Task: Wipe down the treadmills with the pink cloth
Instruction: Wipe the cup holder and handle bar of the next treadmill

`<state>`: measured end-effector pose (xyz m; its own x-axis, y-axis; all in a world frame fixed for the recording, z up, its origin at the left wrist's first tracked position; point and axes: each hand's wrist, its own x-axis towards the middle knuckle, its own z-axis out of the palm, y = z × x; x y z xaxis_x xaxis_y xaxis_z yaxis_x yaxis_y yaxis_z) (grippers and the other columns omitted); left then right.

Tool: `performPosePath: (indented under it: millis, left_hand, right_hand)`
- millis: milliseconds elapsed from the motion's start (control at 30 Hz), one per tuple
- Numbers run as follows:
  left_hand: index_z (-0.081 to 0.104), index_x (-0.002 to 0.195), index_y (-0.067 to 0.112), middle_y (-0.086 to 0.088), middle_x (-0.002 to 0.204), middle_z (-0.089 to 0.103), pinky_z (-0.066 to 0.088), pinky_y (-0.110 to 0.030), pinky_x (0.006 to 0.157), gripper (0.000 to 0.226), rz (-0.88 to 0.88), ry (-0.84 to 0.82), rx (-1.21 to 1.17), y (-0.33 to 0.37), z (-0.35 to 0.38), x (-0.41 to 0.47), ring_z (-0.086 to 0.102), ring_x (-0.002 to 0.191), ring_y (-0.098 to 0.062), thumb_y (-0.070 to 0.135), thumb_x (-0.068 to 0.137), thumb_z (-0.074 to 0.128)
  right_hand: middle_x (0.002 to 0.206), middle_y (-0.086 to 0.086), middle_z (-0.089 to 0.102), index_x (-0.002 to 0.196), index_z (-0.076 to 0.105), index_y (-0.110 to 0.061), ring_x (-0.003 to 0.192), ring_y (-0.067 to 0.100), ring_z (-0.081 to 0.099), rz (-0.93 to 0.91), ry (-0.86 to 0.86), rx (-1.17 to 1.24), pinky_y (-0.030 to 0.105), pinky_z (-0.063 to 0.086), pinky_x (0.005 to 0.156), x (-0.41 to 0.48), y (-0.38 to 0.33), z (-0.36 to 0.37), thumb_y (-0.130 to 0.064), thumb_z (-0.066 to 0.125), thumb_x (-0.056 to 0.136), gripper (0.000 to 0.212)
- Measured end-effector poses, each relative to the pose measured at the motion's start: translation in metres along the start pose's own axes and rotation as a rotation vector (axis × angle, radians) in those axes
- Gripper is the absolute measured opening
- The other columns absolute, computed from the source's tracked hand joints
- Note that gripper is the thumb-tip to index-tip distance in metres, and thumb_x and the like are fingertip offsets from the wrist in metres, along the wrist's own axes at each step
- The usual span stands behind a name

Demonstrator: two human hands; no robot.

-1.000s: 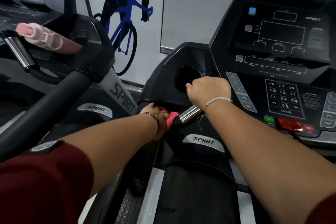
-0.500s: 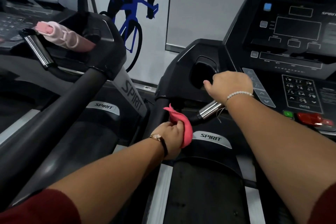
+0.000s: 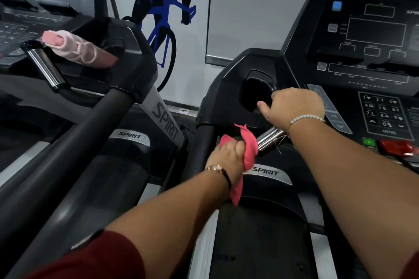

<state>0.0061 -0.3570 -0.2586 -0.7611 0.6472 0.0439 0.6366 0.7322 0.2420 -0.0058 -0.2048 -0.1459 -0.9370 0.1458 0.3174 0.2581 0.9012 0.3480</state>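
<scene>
Left hand [image 3: 229, 156] clutches the crumpled pink cloth [image 3: 249, 146] mid-frame, just beside the chrome grip [image 3: 269, 138] of the right treadmill [image 3: 226, 79]. Right hand [image 3: 294, 106] rests curled by the cup holder [image 3: 256, 90], its grasp hidden. Both motor covers read "SPIRIT", the keypad [image 3: 383, 115] "ENTER". A pale pink item [image 3: 79, 48] lies upper left

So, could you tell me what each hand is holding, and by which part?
The left hand grips the pink cloth around its middle, both ends loose. The right hand sits curled on the console; whether it grips anything cannot be told.
</scene>
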Motion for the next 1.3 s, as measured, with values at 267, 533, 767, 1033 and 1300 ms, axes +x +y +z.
performPosePath:
  millis: [267,533,767,1033,1300]
  left_hand:
    - [0.037,0.123,0.011,-0.013,0.122,0.045,0.044,-0.039,0.077,0.034,-0.097,-0.012,0.135,0.005,-0.019,-0.014,0.054,0.104,-0.032,0.006,0.09,0.042]
    - [0.056,0.11,0.025,-0.005,0.111,0.043,0.04,-0.036,0.073,0.028,-0.108,0.137,0.182,-0.047,-0.049,-0.046,0.05,0.102,-0.029,0.04,0.088,0.047]
    - [0.038,0.134,0.028,-0.002,0.13,0.042,0.035,-0.039,0.092,0.057,-0.305,0.125,0.093,-0.04,-0.023,-0.066,0.041,0.111,-0.028,0.062,0.088,0.03]
    - [0.045,0.13,0.03,-0.007,0.133,0.044,0.035,-0.044,0.096,0.041,-0.641,0.272,-0.32,-0.07,-0.025,-0.024,0.041,0.117,-0.034,0.043,0.091,0.044]
    - [0.016,0.147,0.013,-0.011,0.149,0.019,0.021,-0.038,0.112,0.073,-0.352,0.284,-0.2,-0.035,-0.012,-0.045,0.021,0.134,-0.029,0.034,0.088,0.055]
  right_hand:
    - [0.06,0.0,0.045,0.082,0.059,-0.017,0.065,0.024,0.056,0.013,-0.008,0.021,0.03,0.04,0.054,-0.001,0.001,-0.002,-0.053,0.028,0.09,0.049]
    - [0.062,0.001,0.053,0.078,0.059,-0.017,0.06,0.022,0.056,0.016,-0.021,0.02,0.03,0.042,0.052,-0.001,0.0,-0.003,-0.052,0.026,0.091,0.05]
    - [0.062,0.001,0.054,0.077,0.059,-0.016,0.057,0.022,0.055,0.017,-0.026,0.002,0.029,0.041,0.05,-0.002,0.0,-0.004,-0.052,0.026,0.091,0.05]
    - [0.062,0.001,0.052,0.078,0.06,-0.016,0.059,0.023,0.054,0.012,0.003,0.003,0.029,0.036,0.048,-0.003,-0.001,-0.004,-0.05,0.029,0.091,0.048]
    - [0.061,0.0,0.051,0.077,0.059,-0.017,0.06,0.022,0.055,0.013,-0.003,0.016,0.029,0.039,0.049,-0.001,0.0,-0.002,-0.051,0.028,0.091,0.048]
